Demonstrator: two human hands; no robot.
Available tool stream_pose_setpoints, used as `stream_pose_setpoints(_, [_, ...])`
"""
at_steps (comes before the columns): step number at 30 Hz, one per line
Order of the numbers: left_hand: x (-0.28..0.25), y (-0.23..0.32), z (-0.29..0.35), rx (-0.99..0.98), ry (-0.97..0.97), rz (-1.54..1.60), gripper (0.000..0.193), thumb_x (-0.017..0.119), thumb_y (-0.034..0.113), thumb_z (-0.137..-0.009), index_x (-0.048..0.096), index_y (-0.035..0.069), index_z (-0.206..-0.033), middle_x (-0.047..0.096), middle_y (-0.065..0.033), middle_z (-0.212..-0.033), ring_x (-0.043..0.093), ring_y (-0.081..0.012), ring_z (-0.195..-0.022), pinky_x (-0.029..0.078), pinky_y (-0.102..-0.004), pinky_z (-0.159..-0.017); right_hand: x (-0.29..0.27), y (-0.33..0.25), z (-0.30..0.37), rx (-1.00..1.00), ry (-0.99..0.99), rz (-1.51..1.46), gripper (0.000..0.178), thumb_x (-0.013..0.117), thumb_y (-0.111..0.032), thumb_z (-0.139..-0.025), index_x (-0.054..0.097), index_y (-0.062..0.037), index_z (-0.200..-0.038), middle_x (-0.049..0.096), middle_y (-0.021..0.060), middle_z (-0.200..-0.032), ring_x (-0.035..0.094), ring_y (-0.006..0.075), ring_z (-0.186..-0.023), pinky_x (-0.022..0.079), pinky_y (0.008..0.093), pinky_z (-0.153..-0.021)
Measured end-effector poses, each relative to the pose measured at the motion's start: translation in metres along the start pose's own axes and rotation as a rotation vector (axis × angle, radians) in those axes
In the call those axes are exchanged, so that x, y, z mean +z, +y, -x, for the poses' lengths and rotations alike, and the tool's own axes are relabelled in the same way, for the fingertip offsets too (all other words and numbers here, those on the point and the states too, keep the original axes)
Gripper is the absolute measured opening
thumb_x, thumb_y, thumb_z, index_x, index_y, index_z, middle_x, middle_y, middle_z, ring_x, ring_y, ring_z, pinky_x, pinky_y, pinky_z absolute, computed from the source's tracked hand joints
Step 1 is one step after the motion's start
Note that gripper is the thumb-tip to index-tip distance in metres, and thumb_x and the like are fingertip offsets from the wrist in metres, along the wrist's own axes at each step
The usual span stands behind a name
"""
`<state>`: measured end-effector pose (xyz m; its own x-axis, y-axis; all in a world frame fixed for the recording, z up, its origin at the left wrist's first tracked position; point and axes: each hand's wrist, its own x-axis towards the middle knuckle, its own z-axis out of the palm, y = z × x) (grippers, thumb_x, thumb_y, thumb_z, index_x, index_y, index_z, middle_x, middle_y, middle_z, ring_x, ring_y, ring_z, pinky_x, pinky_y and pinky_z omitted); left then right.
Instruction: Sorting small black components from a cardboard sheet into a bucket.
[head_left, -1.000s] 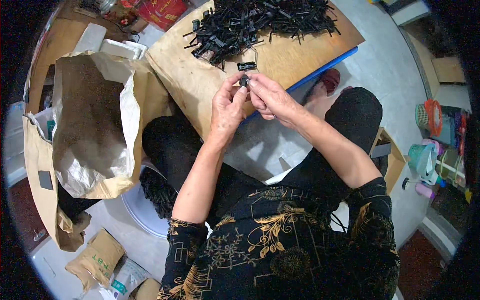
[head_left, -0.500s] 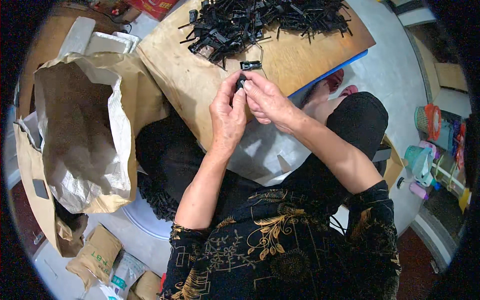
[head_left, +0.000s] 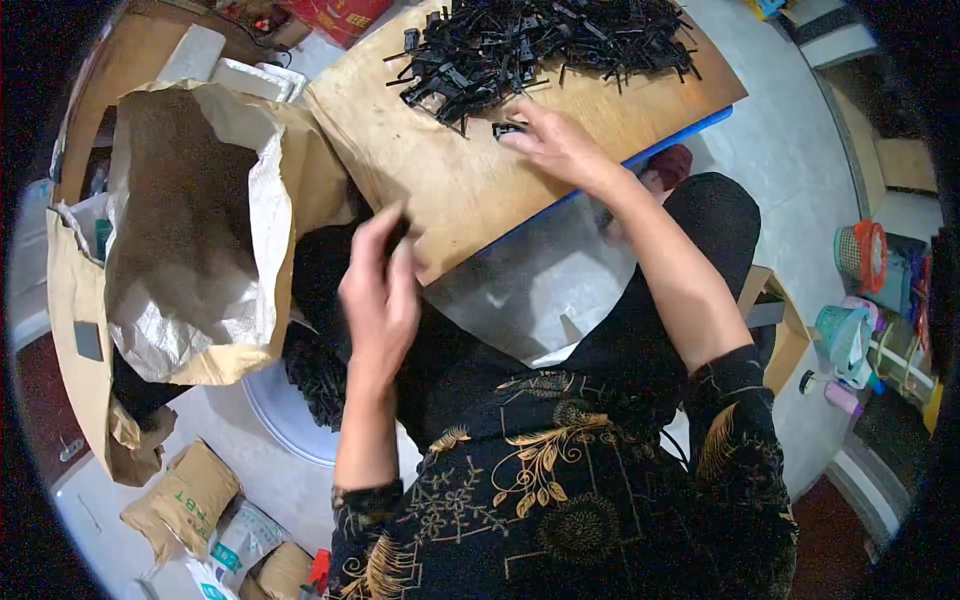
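1. Right hand [head_left: 560, 148] at a black part [head_left: 507, 129] on the tabletop [head_left: 465, 205]; cannot tell if pinching.
2. Left hand [head_left: 378, 295] blurred near the tabletop's corner; cannot tell its grip.
3. Brown packet [head_left: 180, 495]: green lettering.

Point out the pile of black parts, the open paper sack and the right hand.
Pile of black parts [head_left: 545, 48]: head view, middle of the heap.
Open paper sack [head_left: 268, 215]: head view, its pale lining near the rim.
Right hand [head_left: 564, 149]: head view, back of the hand.
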<state>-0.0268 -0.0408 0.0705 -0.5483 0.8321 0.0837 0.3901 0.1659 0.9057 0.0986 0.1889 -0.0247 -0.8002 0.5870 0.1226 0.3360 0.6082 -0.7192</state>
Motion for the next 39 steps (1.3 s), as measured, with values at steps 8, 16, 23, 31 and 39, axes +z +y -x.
stream_pose_setpoints(8, [-0.125,-0.040,0.123,0.024,0.168,-0.793,0.031,0.048,-0.004,-0.080,0.052,0.002,-0.110,0.058,-0.0177,-0.094,0.057,-0.0337,-0.085,0.045,-0.0362,-0.075,0.014,-0.017,-0.010,0.115,-0.009,0.429,0.028,0.056,-0.026,-0.080,0.050,-0.0088,-0.102,0.062,0.0182,-0.080,0.060,0.0361,-0.076,0.048,0.0464,-0.064])
stream_pose_setpoints(16, [-0.090,-0.007,0.092,0.244,0.375,-0.676,0.035,0.059,-0.001,-0.076,0.052,0.000,-0.110,0.056,-0.0148,-0.097,0.056,-0.0224,-0.069,0.047,-0.0306,-0.061,0.024,-0.011,-0.003,0.235,-0.027,-0.534,0.023,0.059,-0.029,-0.082,0.056,-0.0063,-0.083,0.049,-0.0001,-0.056,0.045,0.0108,-0.046,0.036,0.0287,-0.042])
stream_pose_setpoints(23, [0.037,0.009,-0.006,-0.071,-0.214,0.048,0.086,0.070,0.007,-0.070,0.015,0.003,-0.136,0.044,-0.0209,-0.117,0.058,-0.0182,-0.077,0.050,-0.0289,-0.065,-0.013,-0.089,0.037,0.464,-0.290,-0.949,0.018,0.056,-0.027,-0.086,0.053,-0.0097,-0.087,0.037,-0.0088,-0.051,0.028,0.0007,-0.038,0.019,0.0179,-0.033])
stream_pose_setpoints(31, [0.078,-0.014,-0.034,0.025,-0.300,0.129,0.056,0.063,0.006,-0.076,0.032,0.002,-0.124,0.061,-0.0148,-0.087,0.063,-0.0186,-0.074,0.050,-0.0292,-0.064,-0.014,-0.072,0.054,0.553,-0.283,-1.058,0.019,0.052,-0.032,-0.089,0.052,-0.0125,-0.091,0.044,-0.0068,-0.061,0.032,0.0005,-0.043,0.023,0.0173,-0.035])
stream_pose_setpoints(39, [0.082,-0.018,-0.042,0.098,-0.271,0.062,0.049,0.060,0.004,-0.080,0.034,0.003,-0.122,0.060,-0.0111,-0.078,0.062,-0.0170,-0.070,0.050,-0.0277,-0.061,0.000,-0.076,0.052,0.526,-0.005,-1.038,0.024,0.045,-0.032,-0.092,0.047,-0.0095,-0.100,0.039,-0.0070,-0.060,0.029,0.0003,-0.043,0.021,0.0167,-0.036])
